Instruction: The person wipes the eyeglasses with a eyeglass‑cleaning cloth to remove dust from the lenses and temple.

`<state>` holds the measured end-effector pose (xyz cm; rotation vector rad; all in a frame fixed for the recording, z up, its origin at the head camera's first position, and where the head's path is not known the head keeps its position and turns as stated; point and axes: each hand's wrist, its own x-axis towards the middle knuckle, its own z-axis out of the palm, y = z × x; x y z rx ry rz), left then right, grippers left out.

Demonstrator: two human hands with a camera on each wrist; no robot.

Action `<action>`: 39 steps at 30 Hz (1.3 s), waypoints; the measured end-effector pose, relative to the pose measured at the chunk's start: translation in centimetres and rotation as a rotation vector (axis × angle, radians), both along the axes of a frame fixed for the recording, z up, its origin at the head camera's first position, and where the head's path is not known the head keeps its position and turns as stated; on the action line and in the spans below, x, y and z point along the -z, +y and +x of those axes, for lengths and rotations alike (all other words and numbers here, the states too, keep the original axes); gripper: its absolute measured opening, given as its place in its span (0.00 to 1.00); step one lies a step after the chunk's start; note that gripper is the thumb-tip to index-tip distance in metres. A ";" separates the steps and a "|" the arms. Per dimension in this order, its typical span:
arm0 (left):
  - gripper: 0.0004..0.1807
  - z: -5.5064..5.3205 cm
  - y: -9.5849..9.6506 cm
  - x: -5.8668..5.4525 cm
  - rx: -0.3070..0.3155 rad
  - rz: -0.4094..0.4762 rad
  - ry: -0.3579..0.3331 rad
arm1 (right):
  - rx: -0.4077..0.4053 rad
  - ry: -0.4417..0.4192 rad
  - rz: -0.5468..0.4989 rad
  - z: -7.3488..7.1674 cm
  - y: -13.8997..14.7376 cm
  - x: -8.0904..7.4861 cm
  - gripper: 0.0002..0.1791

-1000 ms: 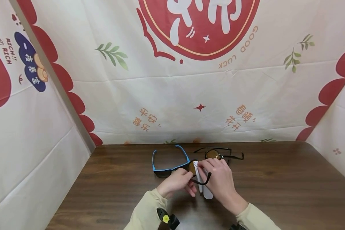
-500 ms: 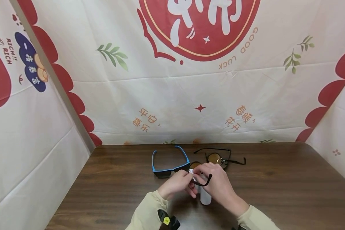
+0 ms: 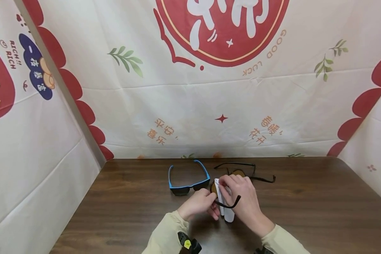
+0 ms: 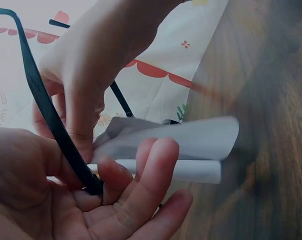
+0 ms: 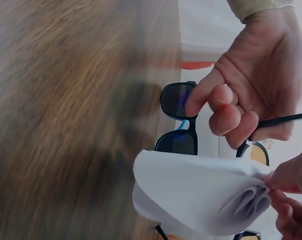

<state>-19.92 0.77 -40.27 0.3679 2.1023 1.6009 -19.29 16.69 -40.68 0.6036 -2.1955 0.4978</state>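
My left hand (image 3: 199, 203) grips a pair of black-framed sunglasses with amber lenses, the fingers near the hinge. One temple (image 3: 231, 205) of it points toward my right hand (image 3: 242, 199). That hand pinches a folded white cloth (image 3: 229, 216), whose top lies at the amber lens (image 3: 213, 189). In the right wrist view the cloth (image 5: 191, 192) hangs in loose folds from the fingertips. The left wrist view has the held black temple (image 4: 53, 122) crossing the left palm. Much of the held frame is hidden behind the hands and cloth.
Blue-and-black sunglasses (image 3: 180, 191) lie with temples spread just left of the hands. Behind the right hand is another black pair with amber lenses (image 3: 239, 173), partly covered. All are on a brown wooden table (image 3: 120, 204), enclosed by printed white cloth walls (image 3: 190, 106).
The right hand moves the cloth down toward the left thumb, then back up at the lens. The held temple tip shifts slightly right, and the far pair's temple tip moves right and nearer.
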 end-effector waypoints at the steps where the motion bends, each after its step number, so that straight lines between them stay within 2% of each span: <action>1: 0.18 0.0 0.1 0.0 -0.002 0.006 0.000 | -0.018 -0.023 -0.013 0.0 -0.1 -0.1 0.11; 5: 0.18 -0.1 0.3 0.2 -0.016 0.021 0.008 | -0.107 -0.134 -0.030 0.2 -0.2 -0.2 0.12; 9: 0.17 -0.3 0.2 0.1 -0.025 0.010 0.011 | -0.144 -0.185 0.010 0.4 -0.1 -0.1 0.13; 14: 0.17 -0.3 0.0 -0.2 -0.024 -0.021 0.004 | -0.079 -0.134 0.063 0.5 0.2 -0.4 0.13; 20: 0.17 -0.1 0.2 -0.4 -0.008 -0.052 0.005 | 0.003 -0.075 0.045 0.4 0.5 -0.6 0.12; 24: 0.17 0.0 0.4 -0.1 0.009 -0.042 0.012 | -0.010 -0.088 0.025 0.2 0.4 -0.5 0.12; 28: 0.18 0.0 0.6 0.2 0.001 -0.019 0.017 | -0.079 -0.122 0.003 0.2 0.0 -0.5 0.12; 33: 0.20 -0.2 0.5 -0.1 -0.010 -0.022 0.033 | -0.138 -0.181 0.013 0.6 0.1 -0.3 0.14; 35: 0.20 -0.2 0.3 -0.3 -0.008 -0.027 0.032 | -0.117 -0.189 0.032 0.7 0.3 -0.2 0.14; 39: 0.20 -0.1 0.3 -0.3 -0.015 -0.039 0.019 | -0.027 -0.127 0.070 0.8 0.6 -0.2 0.13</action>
